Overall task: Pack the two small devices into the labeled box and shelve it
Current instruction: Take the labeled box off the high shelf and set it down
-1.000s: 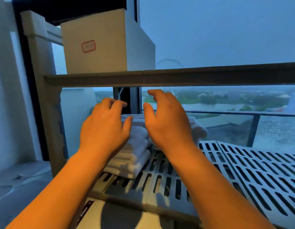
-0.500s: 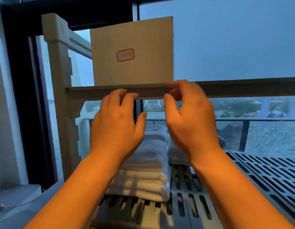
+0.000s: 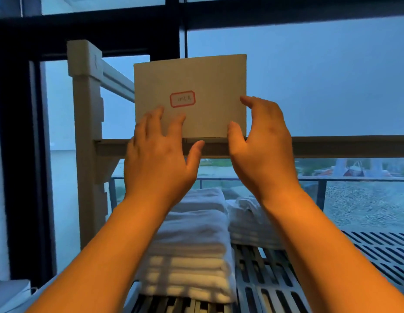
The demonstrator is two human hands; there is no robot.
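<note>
- The box (image 3: pixel 210 82) in front of you is matt, smooth cardboard, its label (image 3: pixel 182 99) paper.
- You see soft, nubby cloth in the folded towels (image 3: pixel 194 245).
- The slotted shelf (image 3: pixel 377 249) at right looks like matt plastic.

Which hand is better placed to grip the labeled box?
Probably the right hand: its thumb and fingers bracket the right edge of the box. The left hand is spread over its front face.

Tan cardboard box (image 3: pixel 203 86) — red-bordered label (image 3: pixel 182 99) facing forward — stands upright on the upper shelf (image 3: pixel 332 146).
</note>
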